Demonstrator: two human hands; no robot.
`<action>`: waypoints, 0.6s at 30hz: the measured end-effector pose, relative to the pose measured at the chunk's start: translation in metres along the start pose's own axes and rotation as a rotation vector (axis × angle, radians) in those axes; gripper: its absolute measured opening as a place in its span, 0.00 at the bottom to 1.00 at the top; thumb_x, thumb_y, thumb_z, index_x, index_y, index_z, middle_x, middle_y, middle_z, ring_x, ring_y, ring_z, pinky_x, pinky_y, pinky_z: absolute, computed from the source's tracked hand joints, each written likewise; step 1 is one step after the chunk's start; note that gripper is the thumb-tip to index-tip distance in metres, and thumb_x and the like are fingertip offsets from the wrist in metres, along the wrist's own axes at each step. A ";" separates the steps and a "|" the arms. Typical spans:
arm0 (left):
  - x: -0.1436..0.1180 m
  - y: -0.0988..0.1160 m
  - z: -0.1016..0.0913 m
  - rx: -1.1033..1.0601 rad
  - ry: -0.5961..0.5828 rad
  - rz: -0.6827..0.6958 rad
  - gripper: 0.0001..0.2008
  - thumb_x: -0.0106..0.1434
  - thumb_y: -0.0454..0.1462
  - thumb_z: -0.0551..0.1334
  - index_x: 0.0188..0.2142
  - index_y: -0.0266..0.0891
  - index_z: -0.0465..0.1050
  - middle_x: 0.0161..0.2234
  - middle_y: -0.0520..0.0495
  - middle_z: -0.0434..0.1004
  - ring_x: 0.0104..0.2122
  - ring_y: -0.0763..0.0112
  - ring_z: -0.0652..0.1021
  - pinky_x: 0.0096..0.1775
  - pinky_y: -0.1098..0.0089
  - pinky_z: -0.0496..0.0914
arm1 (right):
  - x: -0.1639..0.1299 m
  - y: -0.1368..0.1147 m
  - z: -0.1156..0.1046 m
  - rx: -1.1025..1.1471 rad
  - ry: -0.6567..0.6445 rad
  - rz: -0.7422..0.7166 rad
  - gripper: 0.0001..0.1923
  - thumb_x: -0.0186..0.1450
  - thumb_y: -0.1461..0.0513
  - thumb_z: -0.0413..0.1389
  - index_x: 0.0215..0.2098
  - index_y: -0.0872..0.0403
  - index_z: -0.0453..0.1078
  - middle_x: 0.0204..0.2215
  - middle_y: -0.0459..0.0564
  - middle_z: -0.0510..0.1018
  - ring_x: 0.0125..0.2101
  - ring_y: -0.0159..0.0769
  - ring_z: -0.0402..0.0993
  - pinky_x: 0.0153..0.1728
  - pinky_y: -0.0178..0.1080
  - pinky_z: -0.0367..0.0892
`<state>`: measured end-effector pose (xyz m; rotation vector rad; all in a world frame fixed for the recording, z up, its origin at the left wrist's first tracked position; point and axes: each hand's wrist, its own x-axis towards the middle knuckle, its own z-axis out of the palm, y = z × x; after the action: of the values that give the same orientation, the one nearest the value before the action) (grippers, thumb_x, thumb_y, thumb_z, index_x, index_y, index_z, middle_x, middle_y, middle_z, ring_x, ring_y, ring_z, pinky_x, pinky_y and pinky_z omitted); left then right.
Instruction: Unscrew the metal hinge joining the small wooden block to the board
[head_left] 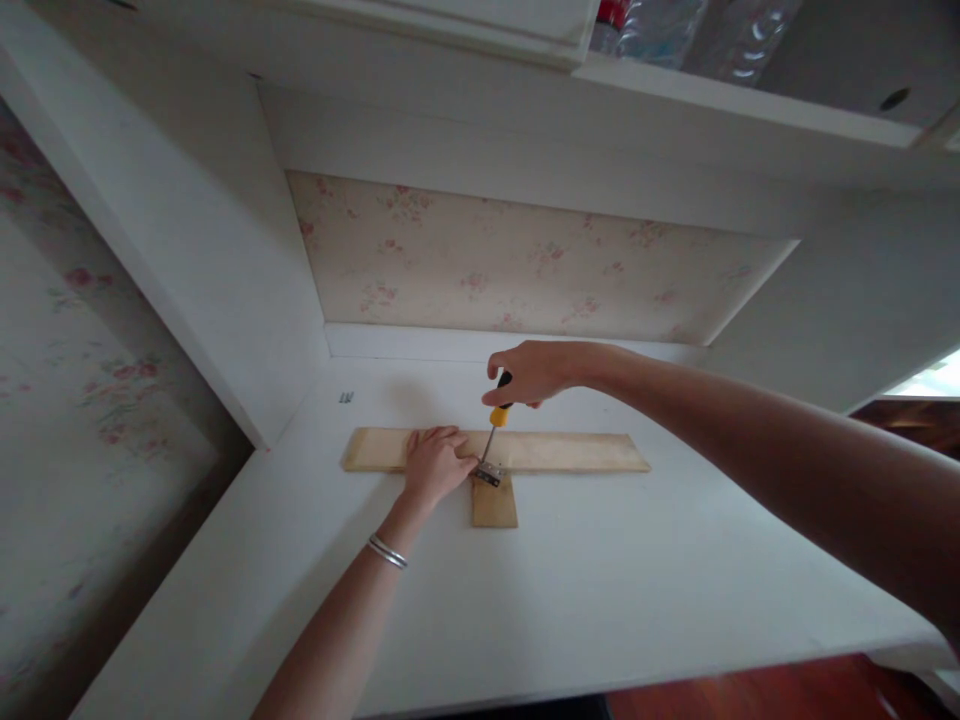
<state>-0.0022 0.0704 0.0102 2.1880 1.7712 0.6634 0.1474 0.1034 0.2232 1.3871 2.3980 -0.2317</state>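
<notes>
My right hand (pixel 529 374) is closed around the black and yellow handle of a screwdriver (pixel 499 413). The screwdriver leans slightly, its tip down at a small metal hinge (pixel 489 473). That hinge lies where a long wooden board (pixel 574 452) meets a short wooden block (pixel 495 503), which sticks out toward me. My left hand (pixel 435 462) rests on the long board left of the hinge, fingers spread along the wood and thumb reaching to the hinge's edge. Whether a screw sits under the tip is too small to tell.
The wood lies on a white desk top (pixel 600 580). White side panels (pixel 172 220) and an overhead shelf (pixel 750 100) with plastic bottles (pixel 660 30) enclose it. Flowered wallpaper (pixel 510 260) covers the back. A small label (pixel 346 397) is stuck at the desk's left.
</notes>
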 end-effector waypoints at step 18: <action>0.000 -0.014 0.007 -0.093 -0.003 0.022 0.17 0.54 0.48 0.64 0.43 0.49 0.77 0.53 0.51 0.72 0.53 0.62 0.67 0.58 0.61 0.49 | 0.001 -0.021 -0.007 -0.084 -0.067 0.032 0.26 0.63 0.47 0.48 0.46 0.58 0.69 0.20 0.50 0.77 0.21 0.36 0.73 0.26 0.37 0.59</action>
<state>-0.0110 0.0743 -0.0027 2.1488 1.6818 0.7314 0.1270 0.0958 0.2281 1.3575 2.3025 -0.1640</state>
